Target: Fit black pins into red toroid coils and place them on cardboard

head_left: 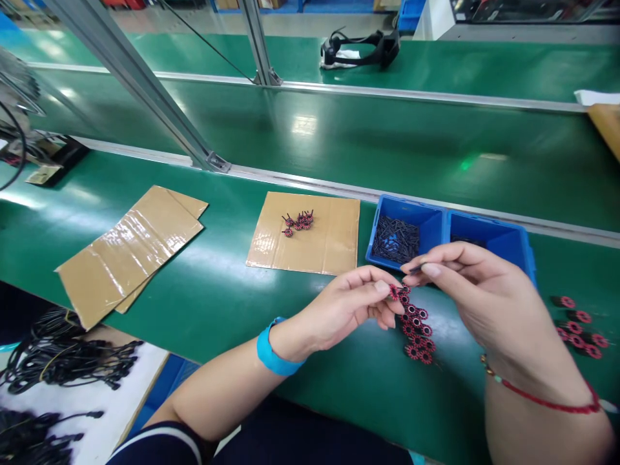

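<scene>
My left hand (346,302) pinches a small red-wound ring coil (394,292) between thumb and fingers. Close beside it, my right hand (479,294) grips a thin black sleeve (415,268) between thumb and forefinger, its tip near the coil. Below both hands, a cluster of similar ring coils (417,337) lies on the green table. Behind my fingers stands a blue bin (431,226) full of short black sleeves (394,237). My right hand partly hides a second blue bin (518,248). Several coils with dark leads (301,223) rest on a cardboard sheet (329,242).
More red ring coils (581,329) lie at the right. Two overlapping cardboard sheets (130,248) are on the left. Bundled black cables (72,352) sit at lower left. A metal post (159,106) rises behind the table edge, and a black headset (361,50) lies farther back.
</scene>
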A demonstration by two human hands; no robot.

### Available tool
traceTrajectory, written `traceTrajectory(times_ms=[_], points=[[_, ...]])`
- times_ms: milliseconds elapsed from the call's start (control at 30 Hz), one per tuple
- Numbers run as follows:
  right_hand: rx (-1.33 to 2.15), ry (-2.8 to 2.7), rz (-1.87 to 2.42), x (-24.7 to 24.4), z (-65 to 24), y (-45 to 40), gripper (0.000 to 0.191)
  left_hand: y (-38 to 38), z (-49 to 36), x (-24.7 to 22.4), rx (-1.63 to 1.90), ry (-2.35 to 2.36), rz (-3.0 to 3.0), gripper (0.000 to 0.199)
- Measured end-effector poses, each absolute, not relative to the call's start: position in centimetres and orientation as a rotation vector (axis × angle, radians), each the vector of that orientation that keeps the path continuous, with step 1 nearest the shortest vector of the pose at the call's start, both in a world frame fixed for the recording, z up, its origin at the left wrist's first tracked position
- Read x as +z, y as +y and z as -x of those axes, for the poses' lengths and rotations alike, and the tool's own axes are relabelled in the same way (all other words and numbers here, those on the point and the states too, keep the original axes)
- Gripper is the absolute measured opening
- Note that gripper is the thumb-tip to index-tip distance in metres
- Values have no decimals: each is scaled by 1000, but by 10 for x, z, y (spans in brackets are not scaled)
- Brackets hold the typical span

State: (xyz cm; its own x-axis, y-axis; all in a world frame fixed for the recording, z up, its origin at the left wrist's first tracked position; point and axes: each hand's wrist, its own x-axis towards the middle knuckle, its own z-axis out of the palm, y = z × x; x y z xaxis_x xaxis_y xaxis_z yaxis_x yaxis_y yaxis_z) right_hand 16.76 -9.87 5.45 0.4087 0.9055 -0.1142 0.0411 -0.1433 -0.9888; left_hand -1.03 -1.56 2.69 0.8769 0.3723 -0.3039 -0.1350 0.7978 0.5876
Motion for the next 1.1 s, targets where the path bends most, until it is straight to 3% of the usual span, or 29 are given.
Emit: traceTrajectory(times_ms=[233, 1100], points=[[843, -954, 1595, 69, -166, -99, 12, -15, 10, 26, 318, 407, -543, 29], [977, -996, 1596, 70, -166, -96, 16, -14, 11, 26, 346, 409, -518, 26]])
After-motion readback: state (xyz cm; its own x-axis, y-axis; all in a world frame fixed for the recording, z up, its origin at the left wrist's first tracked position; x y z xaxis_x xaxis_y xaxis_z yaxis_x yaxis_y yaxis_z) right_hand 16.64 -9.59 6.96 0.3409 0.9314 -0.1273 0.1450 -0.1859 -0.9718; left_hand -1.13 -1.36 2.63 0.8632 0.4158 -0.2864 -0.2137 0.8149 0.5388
